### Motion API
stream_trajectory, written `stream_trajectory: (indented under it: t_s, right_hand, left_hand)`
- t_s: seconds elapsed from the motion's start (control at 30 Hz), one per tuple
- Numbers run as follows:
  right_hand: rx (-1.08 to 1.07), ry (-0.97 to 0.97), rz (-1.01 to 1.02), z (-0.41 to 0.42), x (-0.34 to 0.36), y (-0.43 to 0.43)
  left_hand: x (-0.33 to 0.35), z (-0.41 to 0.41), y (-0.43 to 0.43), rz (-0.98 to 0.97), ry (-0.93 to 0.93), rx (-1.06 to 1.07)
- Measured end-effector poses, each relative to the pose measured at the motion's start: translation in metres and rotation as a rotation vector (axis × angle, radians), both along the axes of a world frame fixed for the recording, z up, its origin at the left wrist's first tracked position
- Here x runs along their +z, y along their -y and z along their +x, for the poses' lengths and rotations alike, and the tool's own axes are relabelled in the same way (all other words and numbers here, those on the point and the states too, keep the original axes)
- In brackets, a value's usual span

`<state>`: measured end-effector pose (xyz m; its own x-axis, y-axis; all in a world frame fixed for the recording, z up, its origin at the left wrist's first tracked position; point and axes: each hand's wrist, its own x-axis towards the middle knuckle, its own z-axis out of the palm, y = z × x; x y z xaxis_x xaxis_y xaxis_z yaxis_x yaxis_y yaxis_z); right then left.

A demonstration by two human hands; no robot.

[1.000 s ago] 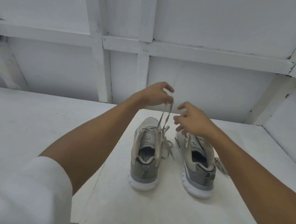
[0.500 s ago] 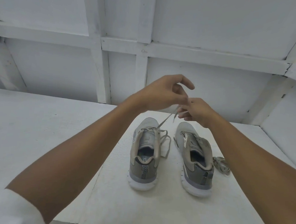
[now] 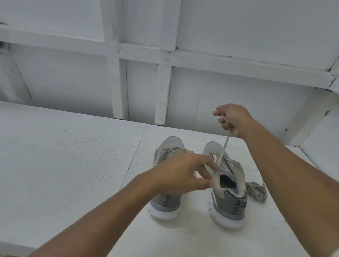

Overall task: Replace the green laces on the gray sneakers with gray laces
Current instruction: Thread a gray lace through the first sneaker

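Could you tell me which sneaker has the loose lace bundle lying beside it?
The sneaker on the right: the lace bundle lies at its outer side, near the heel, well away from the left sneaker.

Gray sneakers [image 3: 227, 192], white soles; beige lace [image 3: 223, 149].

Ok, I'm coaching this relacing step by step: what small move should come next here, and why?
Probably the left hand should pinch the lower end of the shoelace. The right hand holds it up, it hangs down over the right gray sneaker, and the left hand's spread fingers sit right beside it, gripping nothing.
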<state>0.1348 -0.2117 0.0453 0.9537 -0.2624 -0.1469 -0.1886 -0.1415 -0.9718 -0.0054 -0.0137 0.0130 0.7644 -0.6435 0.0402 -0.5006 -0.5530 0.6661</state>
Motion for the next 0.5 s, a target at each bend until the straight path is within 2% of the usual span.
stream_trajectory:
  t_s: [0.07,0.17,0.23,0.33,0.43,0.5]
  right_hand:
    - [0.026,0.011,-0.024,0.0,0.0,-0.003]
    - [0.103,0.01,-0.036,-0.002,-0.004,-0.012]
    - [0.146,-0.005,-0.079,-0.005,-0.008,-0.021]
    - [0.177,-0.027,-0.137,-0.009,-0.017,-0.037]
    - [0.212,-0.032,-0.207,-0.015,-0.03,-0.055]
    - [0.234,-0.021,-0.297,-0.02,-0.039,-0.068]
  left_hand:
    - [-0.002,0.011,-0.01,0.016,0.027,0.087]
    - [-0.013,0.043,-0.032,-0.004,0.076,0.391]
    - [-0.026,0.064,-0.044,0.007,0.036,0.575]
    - [-0.044,0.082,-0.051,0.014,-0.133,0.673]
    - [-0.051,0.09,-0.051,-0.067,-0.367,0.7]
    - [-0.052,0.092,-0.049,-0.108,-0.457,0.708]
